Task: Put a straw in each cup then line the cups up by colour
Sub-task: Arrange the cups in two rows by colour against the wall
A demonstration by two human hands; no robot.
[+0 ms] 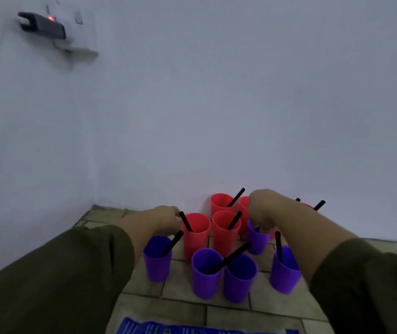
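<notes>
Gripping purple cup [257, 239] rim at 1 o'clock, your right hand [263, 213] curled over it | left hand [166, 219] at 10 o'clock beside red cup [196, 235] straw [185, 221], perhaps pinching, cannot tell | risk: cups crowded, dragging yours topples a neighbour.

wall [216, 92]: plain white | floor [185, 307]: beige tiles | light: dim (bluish)
</notes>
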